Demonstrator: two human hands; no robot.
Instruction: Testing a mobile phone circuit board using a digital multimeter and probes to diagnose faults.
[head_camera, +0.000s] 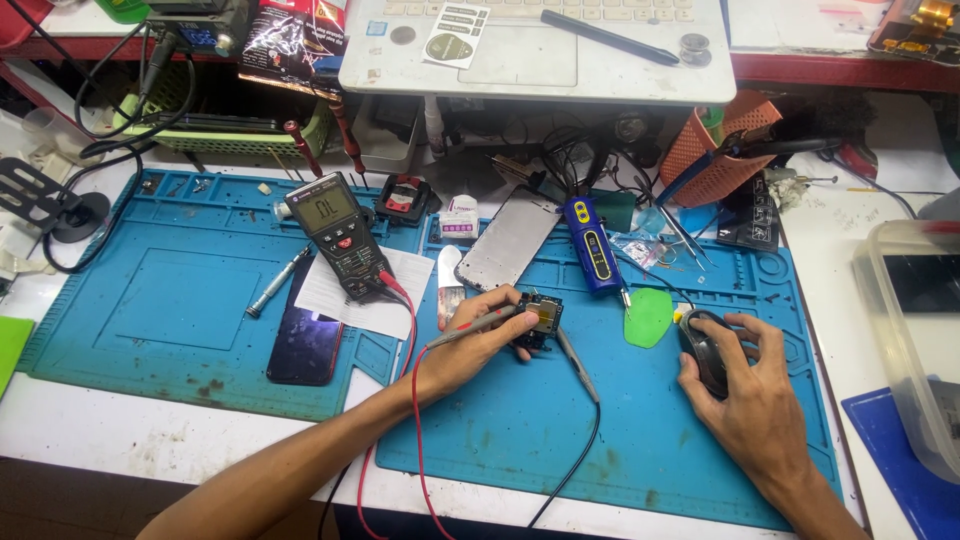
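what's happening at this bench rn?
A person is probing a small circuit board on a blue work mat. The left hand holds the red multimeter probe with its tip at the board; the black probe lies on the mat beside it. The right hand rests on a black mouse. The multimeter sits behind on another mat, display lit, next to a dark phone lying flat.

Bright, even overhead light reaches you; shadows under your hands on the mat (620, 420) are soft and short. Glare streaks the phone (305, 345) glass (a pale patch). Focus holds centrally; edges bow slightly and soften.
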